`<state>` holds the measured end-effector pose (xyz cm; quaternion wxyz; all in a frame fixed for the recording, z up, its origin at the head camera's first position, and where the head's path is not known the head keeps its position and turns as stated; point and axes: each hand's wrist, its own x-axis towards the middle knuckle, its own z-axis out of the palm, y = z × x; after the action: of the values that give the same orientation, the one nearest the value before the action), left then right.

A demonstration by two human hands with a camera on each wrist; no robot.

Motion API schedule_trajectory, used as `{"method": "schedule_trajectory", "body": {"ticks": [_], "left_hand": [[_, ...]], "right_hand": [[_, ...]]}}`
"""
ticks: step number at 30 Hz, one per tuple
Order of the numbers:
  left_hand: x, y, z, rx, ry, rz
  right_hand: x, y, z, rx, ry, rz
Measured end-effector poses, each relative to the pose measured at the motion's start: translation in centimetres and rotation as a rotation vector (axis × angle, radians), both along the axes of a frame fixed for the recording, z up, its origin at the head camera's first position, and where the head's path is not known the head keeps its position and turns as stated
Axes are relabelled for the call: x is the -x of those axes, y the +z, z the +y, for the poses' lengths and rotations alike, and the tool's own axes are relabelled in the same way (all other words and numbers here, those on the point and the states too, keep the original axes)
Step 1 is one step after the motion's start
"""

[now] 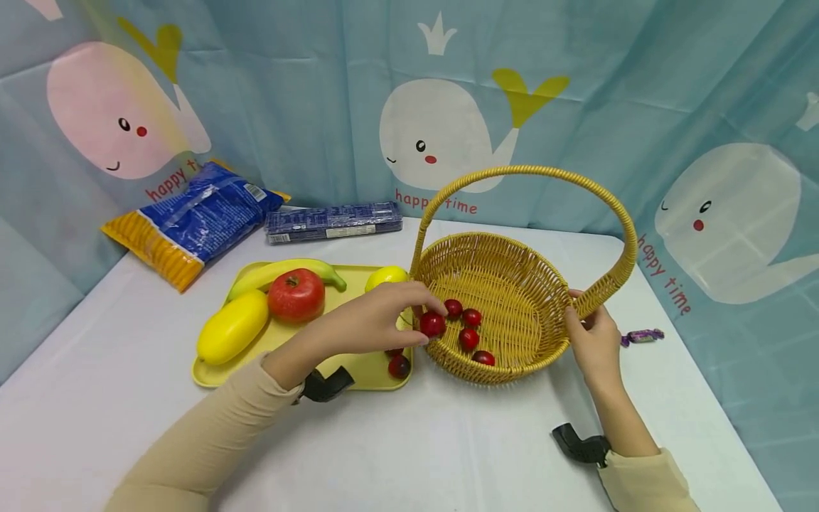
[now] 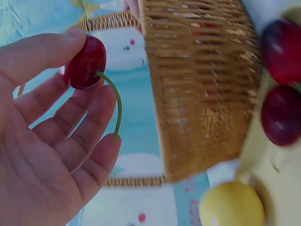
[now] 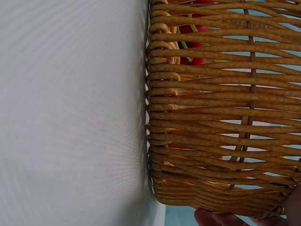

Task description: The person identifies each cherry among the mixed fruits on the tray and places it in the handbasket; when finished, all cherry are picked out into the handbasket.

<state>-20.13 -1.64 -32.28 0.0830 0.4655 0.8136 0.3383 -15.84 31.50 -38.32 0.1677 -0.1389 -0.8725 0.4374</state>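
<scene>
Between thumb and fingers my left hand point(image 1: 377, 316) pinches a dark red cherry point(image 2: 86, 62) by its body, its green stem curving away. In the head view that hand is at the left rim of a yellow wicker basket point(image 1: 544, 284) with a tall arched handle. Several cherries point(image 1: 469, 338) lie on the basket's floor, toward its left. My right hand point(image 1: 595, 341) grips the basket's right rim at the foot of the handle. Under my left hand, more cherries point(image 1: 399, 367) sit at the right end of a yellow tray point(image 1: 301, 380).
The tray also bears a banana point(image 1: 281, 274), a red round fruit point(image 1: 296, 295), a yellow oblong fruit point(image 1: 233, 327) and a lemon point(image 1: 386, 276). Behind it lie a blue snack bag point(image 1: 205, 213) and a dark blue packet point(image 1: 333, 222). A purple wrapped candy point(image 1: 643, 337) is right of the basket.
</scene>
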Motion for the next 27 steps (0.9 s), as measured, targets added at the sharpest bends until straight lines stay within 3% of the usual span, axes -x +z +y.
{"method": "schedule_trajectory", "body": {"ticks": [4,11,17,20,27], "left_hand": [[0.8,0.3,2.5,0.063,-0.021,0.033],[2.2,-0.6,5.5,0.243,-0.008,0.146],[3.7,-1.8,6.9,0.357,-0.004,0.131],[4.4,-2.2,7.4,0.398,-0.016,0.086],[4.9,-3.0,8.0,0.441,-0.042,0.039]], "right_hand": [[0.0,0.0,0.1,-0.003,-0.004,0.007],[0.1,-0.2,0.1,-0.014,-0.003,0.011],[0.0,-0.1,0.1,-0.006,0.000,0.010],[-0.1,-0.1,0.1,-0.002,-0.003,0.008],[0.0,-0.1,0.0,0.009,0.006,0.018]]}}
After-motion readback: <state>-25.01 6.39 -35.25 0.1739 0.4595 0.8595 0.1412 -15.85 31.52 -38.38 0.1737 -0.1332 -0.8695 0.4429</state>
